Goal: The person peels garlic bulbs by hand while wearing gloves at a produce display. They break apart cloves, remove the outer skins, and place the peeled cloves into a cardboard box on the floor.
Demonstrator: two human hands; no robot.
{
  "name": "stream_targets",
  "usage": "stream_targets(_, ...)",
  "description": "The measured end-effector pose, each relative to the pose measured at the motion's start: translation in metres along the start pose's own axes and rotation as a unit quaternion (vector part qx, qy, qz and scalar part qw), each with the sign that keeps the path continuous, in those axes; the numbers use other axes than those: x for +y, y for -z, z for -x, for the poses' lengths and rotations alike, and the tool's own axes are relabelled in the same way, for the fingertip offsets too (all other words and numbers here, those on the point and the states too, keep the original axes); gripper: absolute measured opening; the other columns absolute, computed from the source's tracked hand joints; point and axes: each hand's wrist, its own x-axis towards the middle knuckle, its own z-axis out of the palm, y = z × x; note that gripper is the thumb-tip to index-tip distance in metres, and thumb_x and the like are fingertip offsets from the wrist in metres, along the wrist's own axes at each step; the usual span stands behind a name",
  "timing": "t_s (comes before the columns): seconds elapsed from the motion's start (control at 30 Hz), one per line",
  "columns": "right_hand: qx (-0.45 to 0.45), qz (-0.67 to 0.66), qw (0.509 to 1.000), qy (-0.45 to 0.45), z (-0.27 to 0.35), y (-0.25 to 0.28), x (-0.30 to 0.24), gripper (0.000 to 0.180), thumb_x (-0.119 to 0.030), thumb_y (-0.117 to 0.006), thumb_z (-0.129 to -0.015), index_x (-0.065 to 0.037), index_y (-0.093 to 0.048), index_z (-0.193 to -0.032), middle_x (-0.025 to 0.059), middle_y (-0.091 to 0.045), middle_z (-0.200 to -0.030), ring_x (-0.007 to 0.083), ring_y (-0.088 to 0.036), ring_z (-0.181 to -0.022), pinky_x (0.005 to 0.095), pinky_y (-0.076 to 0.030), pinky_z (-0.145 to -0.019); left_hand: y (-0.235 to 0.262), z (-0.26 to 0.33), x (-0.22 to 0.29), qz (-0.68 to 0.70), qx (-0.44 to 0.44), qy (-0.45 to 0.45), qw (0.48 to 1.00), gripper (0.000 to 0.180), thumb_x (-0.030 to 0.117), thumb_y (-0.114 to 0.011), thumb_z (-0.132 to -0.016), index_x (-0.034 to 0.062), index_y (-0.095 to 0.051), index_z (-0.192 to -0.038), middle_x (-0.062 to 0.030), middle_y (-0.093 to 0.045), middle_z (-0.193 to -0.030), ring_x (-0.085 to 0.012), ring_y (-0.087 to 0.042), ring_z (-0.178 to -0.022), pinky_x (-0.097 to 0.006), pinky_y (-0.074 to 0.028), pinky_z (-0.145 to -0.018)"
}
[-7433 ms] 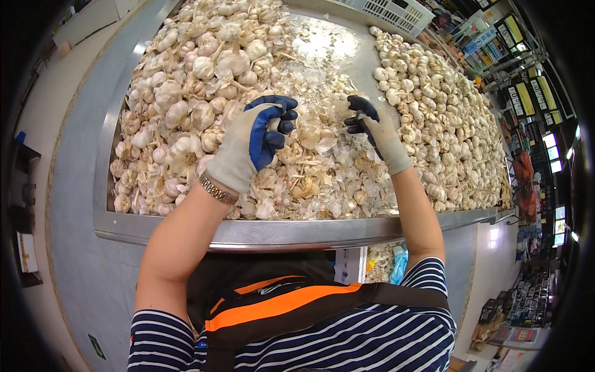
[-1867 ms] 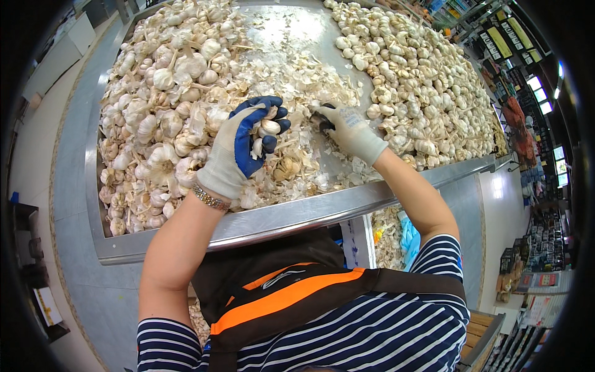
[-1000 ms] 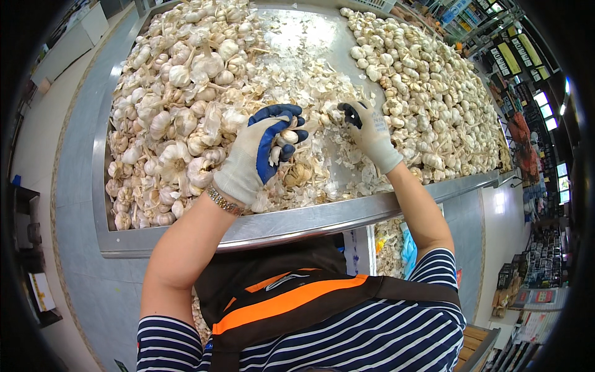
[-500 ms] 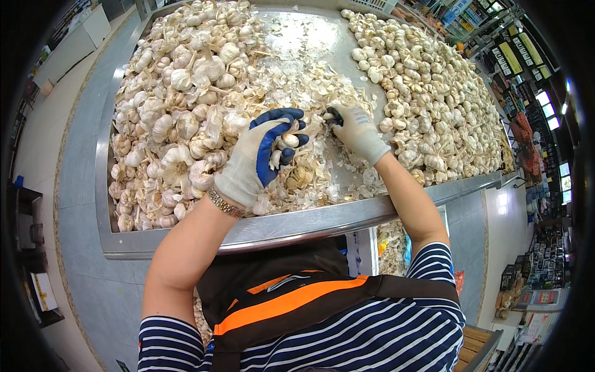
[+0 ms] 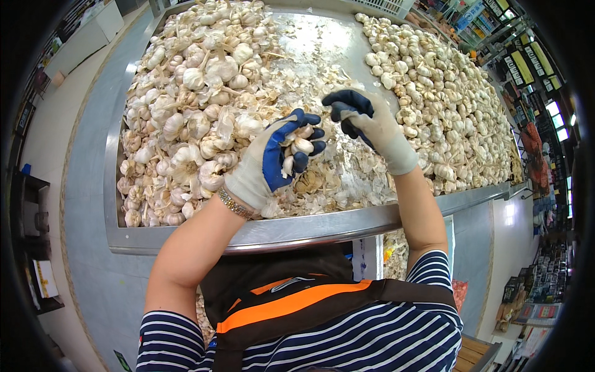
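Note:
Several garlic cloves [image 5: 302,146] lie in the curled fingers of my left hand [image 5: 273,155], which wears a white and blue glove. My right hand [image 5: 375,124], gloved in white and dark blue, is raised just to the right of it. Its fingers are bent and apart, with nothing visible in them. Untrimmed garlic bulbs [image 5: 186,124] with stems and loose skins are heaped at the left. Smaller, cleaner garlic bulbs [image 5: 443,105] fill the right side. Between the heaps, papery garlic skins [image 5: 297,93] are scattered beneath and beyond my hands.
The metal table [image 5: 310,233] has a raised rim along its near edge. Below that rim, a white box [image 5: 396,254] holds garlic scraps. A white plastic basket [image 5: 387,6] stands at the far edge. Stocked shelves [image 5: 527,62] line the far right.
My right hand has lifted away from the skins and its fingers have spread; the small piece at its fingertips no longer shows. My left hand still holds the cloves.

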Motion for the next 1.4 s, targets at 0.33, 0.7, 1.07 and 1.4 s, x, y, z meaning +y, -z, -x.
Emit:
stream_targets(0.33, -0.09, 0.091, 0.99, -0.057, 0.017, 0.013, 0.072, 0.047, -0.007, -0.054, -0.092, -0.007, -0.055, -0.139, 0.0096, -0.07, -0.114, 0.0168, -0.064, -0.097, 0.03, -0.052, -0.089, 0.005, 0.002, 0.014, -0.039, -0.018, -0.071, 0.997, 0.04, 0.028, -0.05, -0.105, 0.0018, -0.052, -0.135, -0.0148, -0.062, -0.121, -0.0237, -0.065, -0.101, -0.018, -0.053, -0.055)
stream_targets(0.7, -0.134, -0.14, 0.975, -0.108, -0.012, 0.006, 0.064, 0.03, -0.013, -0.059, -0.096, 0.002, -0.064, -0.121, 0.0083, -0.07, -0.098, 0.0134, -0.066, -0.08, 0.026, -0.054, -0.071, 0.014, 0.001, 0.035, 0.042, -0.044, -0.095, 0.994, 0.046, 0.039, -0.051, -0.104, 0.0036, -0.056, -0.133, -0.0168, -0.067, -0.117, -0.027, -0.068, -0.102, -0.023, -0.058, -0.058)
stream_targets(1.07, 0.085, -0.256, 0.963, 0.002, -0.02, 0.035, 0.081, 0.029, -0.014, -0.055, -0.1, 0.005, -0.062, -0.121, 0.0146, -0.07, -0.107, 0.0232, -0.07, -0.094, 0.0346, -0.059, -0.079, 0.019, 0.007, 0.038, 0.004, -0.02, -0.147, 0.989, 0.041, 0.028, -0.052, -0.104, 0.0008, -0.053, -0.135, -0.0159, -0.064, -0.12, -0.0244, -0.066, -0.105, -0.023, -0.058, -0.06)
stream_targets(1.4, 0.19, 0.149, 0.97, 0.037, -0.018, 0.025, 0.113, 0.026, -0.004, -0.067, -0.086, 0.003, -0.068, -0.111, 0.0113, -0.073, -0.098, 0.0197, -0.069, -0.085, 0.0312, -0.054, -0.078, 0.009, 0.007, 0.039, -0.051, 0.024, -0.171, 0.984, 0.038, 0.022, -0.049, -0.105, 0.001, -0.052, -0.136, -0.0137, -0.063, -0.121, -0.022, -0.064, -0.107, -0.019, -0.055, -0.06)
